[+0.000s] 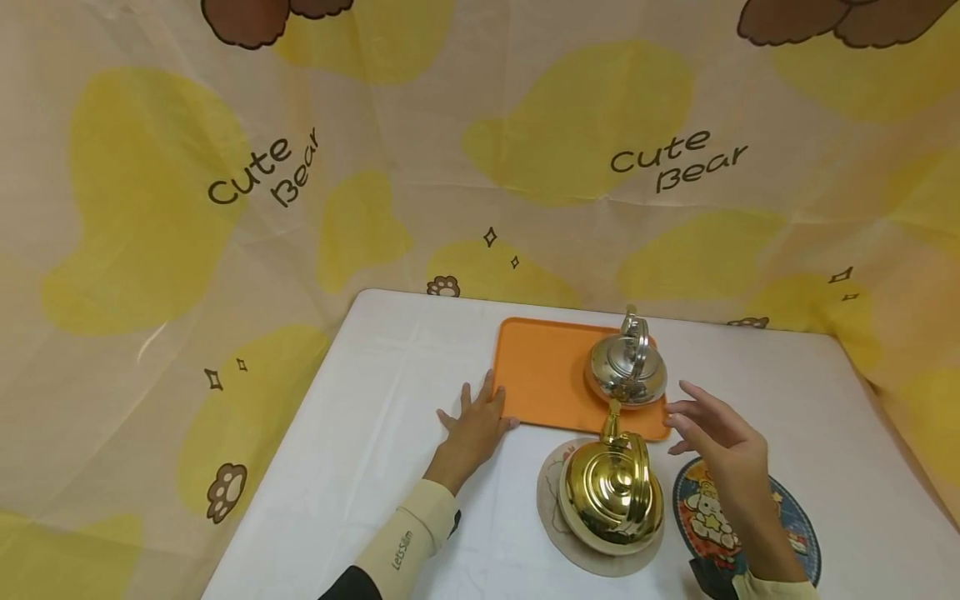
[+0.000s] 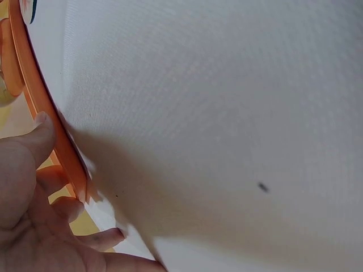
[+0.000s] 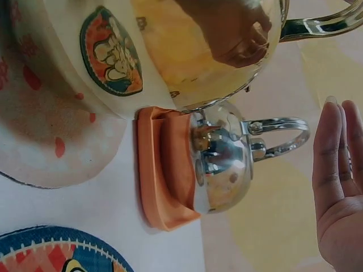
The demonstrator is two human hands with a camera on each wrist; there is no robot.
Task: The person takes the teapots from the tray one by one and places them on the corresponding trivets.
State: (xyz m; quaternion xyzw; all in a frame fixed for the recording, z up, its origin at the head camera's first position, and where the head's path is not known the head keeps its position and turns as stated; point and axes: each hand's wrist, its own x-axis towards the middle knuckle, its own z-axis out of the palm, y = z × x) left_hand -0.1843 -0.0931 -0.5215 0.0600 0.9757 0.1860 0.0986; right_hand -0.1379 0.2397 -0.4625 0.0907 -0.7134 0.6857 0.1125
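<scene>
My left hand (image 1: 472, 433) lies at the near left corner of an orange tray (image 1: 543, 375), fingers spread. In the left wrist view its thumb touches the tray's rim (image 2: 39, 85). A silver kettle (image 1: 622, 375) stands on the tray's right part, its arched handle upright. Just in front, a shiny gold kettle (image 1: 607, 500) sits on a round beige mat (image 1: 551, 508), its spout pointing toward the tray. My right hand (image 1: 723, 442) hovers by the tray's near right corner, holding nothing; the right wrist view shows its fingers (image 3: 328, 153) extended beside the silver kettle's handle.
A round blue mat (image 1: 806, 517) with a cartoon picture lies under my right forearm, right of the gold kettle. All of this is on a white table (image 1: 390, 392). A patterned "Cute Bear" cloth (image 1: 420, 150) hangs right behind the table's far edge.
</scene>
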